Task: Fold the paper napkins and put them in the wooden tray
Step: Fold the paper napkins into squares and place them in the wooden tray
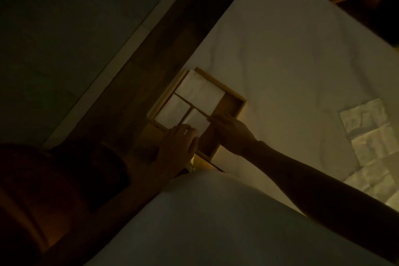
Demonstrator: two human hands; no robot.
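Observation:
A wooden tray [234, 98] with dividers lies on a white sheet near its edge. Folded white napkins [201, 90] fill its far compartment, and another folded napkin [170, 108] fills a smaller one on the left. My left hand [177, 142] and my right hand [231, 130] both rest on a folded napkin [196, 120] in the near small compartment, fingers flat on it. Unfolded paper napkins [367, 134] lie in a row on the sheet at the far right. The scene is very dim.
A white bed sheet [291, 60] covers the surface. A dark wooden strip [151, 75] runs along its left edge, with pale floor [64, 39] beyond. A white bulge of cloth [216, 222] fills the foreground.

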